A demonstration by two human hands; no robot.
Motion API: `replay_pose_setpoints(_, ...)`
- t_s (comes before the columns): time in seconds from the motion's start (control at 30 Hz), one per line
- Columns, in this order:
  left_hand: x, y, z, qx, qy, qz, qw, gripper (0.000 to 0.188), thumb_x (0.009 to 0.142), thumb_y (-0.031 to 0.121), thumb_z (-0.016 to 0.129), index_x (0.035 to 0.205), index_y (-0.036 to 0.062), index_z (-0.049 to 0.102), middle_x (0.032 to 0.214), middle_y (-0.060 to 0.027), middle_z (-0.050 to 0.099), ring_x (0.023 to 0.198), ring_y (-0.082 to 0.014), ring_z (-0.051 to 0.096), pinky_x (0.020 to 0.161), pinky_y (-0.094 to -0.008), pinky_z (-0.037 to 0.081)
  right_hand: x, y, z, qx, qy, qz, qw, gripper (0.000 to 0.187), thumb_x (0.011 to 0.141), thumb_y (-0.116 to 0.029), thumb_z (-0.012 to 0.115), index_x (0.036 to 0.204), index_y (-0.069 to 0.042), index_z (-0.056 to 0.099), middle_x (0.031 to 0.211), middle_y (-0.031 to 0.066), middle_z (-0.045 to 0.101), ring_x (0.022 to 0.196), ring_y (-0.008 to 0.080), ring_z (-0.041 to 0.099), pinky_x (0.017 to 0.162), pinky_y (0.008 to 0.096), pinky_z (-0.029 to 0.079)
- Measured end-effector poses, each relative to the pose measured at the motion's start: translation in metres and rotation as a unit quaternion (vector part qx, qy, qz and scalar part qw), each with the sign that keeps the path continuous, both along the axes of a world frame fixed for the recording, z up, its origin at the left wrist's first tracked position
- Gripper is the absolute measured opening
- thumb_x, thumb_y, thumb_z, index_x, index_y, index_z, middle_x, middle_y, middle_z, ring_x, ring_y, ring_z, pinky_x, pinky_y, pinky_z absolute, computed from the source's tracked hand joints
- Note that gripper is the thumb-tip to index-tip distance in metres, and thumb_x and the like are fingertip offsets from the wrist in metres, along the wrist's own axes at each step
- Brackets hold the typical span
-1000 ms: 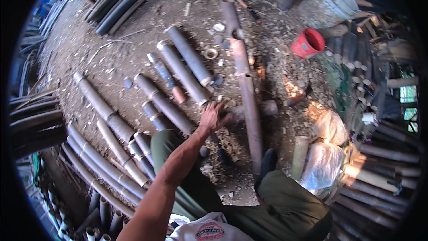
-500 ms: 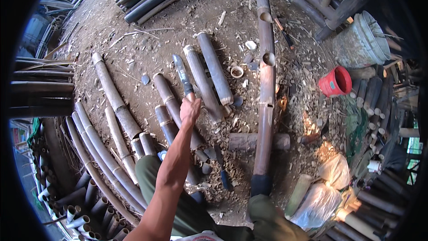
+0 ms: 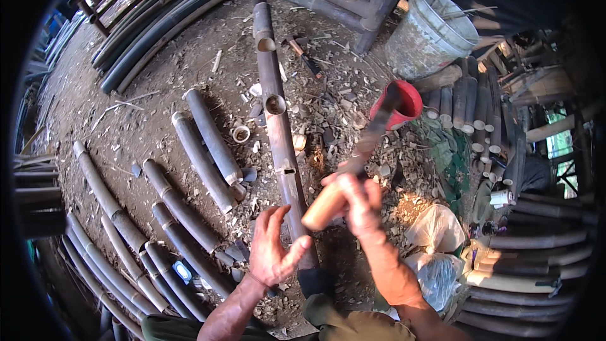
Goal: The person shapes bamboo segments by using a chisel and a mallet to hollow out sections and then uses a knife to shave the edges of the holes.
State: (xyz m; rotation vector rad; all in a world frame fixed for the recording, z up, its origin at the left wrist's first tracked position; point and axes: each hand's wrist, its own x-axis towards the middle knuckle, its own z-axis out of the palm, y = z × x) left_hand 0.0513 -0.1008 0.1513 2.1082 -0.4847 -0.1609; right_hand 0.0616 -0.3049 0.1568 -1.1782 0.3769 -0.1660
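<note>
My right hand (image 3: 361, 205) is closed round the wooden handle of a long knife (image 3: 368, 145), held up over the ground at the right of centre. Its dark blade is smeared by motion and points up toward a red bucket (image 3: 410, 108), partly covering it. My left hand (image 3: 273, 249) is empty, with fingers apart and thumb out, beside the knife's handle end and over the lower part of a bamboo pole (image 3: 278, 136). That pole runs away from me between my hands, with two round holes and a small notch cut in it. A dark sleeve or wrap covers its near end.
Cut bamboo lengths (image 3: 202, 164) lie in rows to the left. Wood chips cover the ground around a small cup (image 3: 241, 134) and a dark tool (image 3: 303, 58). A dirty white bucket (image 3: 435, 38), plastic bags (image 3: 435, 230) and bamboo stacks (image 3: 536, 240) stand or lie right.
My view has swung to the right. The knife was held low over the bamboo pieces by what looks like my left hand; now my right hand has it, raised, and my left is empty.
</note>
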Motion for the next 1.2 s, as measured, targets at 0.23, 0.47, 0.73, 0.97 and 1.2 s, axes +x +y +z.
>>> replay_pose_setpoints(0.23,0.018,0.055,-0.14,0.167,0.03,0.269,0.948,0.071,0.081,0.039,0.069,0.129,-0.0036,0.039,0.126,-0.0288,0.043,0.118,-0.043,0.041,0.102,-0.0484,0.034,0.064,-0.179,-0.013,0.228,0.016,-0.094,0.969,0.029,0.097,-0.036,0.054,0.081,-0.011,0.055,0.063,-0.0005,0.054,0.051,0.0074,0.051,0.042,0.0225,0.043)
replay_pose_setpoints(0.47,0.086,0.117,-0.186,0.152,0.184,0.319,0.917,0.08,0.071,0.042,0.076,0.12,-0.0106,0.042,0.115,-0.0333,0.054,0.104,-0.0433,0.056,0.091,-0.0448,0.048,0.037,-0.149,-0.022,0.2,-0.023,-0.103,0.974,0.026,0.098,-0.036,0.051,0.098,-0.01,0.058,0.083,0.007,0.063,0.051,0.0105,0.051,0.047,0.022,0.045)
replay_pose_setpoints(0.73,0.016,0.119,-0.122,-0.549,0.435,0.052,0.712,0.061,0.077,0.03,0.074,0.127,0.0048,0.048,0.112,-0.0097,0.06,0.107,-0.0228,0.058,0.097,-0.0455,0.045,-0.116,-0.056,-0.021,-0.044,0.095,-0.029,0.994,0.044,0.089,-0.028,0.055,0.123,0.0,0.05,0.078,0.0081,0.058,0.059,0.0131,0.054,0.052,0.0261,0.046)
replay_pose_setpoints(0.97,0.025,0.109,-0.06,-0.428,0.273,0.169,0.845,0.075,0.073,0.037,0.081,0.125,-0.0005,0.043,0.108,-0.0167,0.061,0.095,-0.0212,0.061,0.084,-0.0391,0.052,-0.146,-0.03,-0.055,-0.151,0.089,0.043,0.984,0.036,0.082,-0.024,0.064,0.107,-0.001,0.053,0.076,0.005,0.057,0.065,0.0137,0.056,0.062,0.0285,0.048)
replay_pose_setpoints(1.2,0.093,0.128,-0.141,-0.028,0.278,0.427,0.86,0.089,0.072,0.052,0.077,0.128,-0.0071,0.041,0.109,-0.0233,0.062,0.098,-0.0316,0.063,0.084,-0.039,0.052,-0.146,-0.019,-0.078,-0.169,0.138,0.06,0.974,0.029,0.082,-0.027,0.065,0.095,-0.003,0.055,0.072,0.0032,0.055,0.06,0.0133,0.054,0.057,0.0286,0.046)
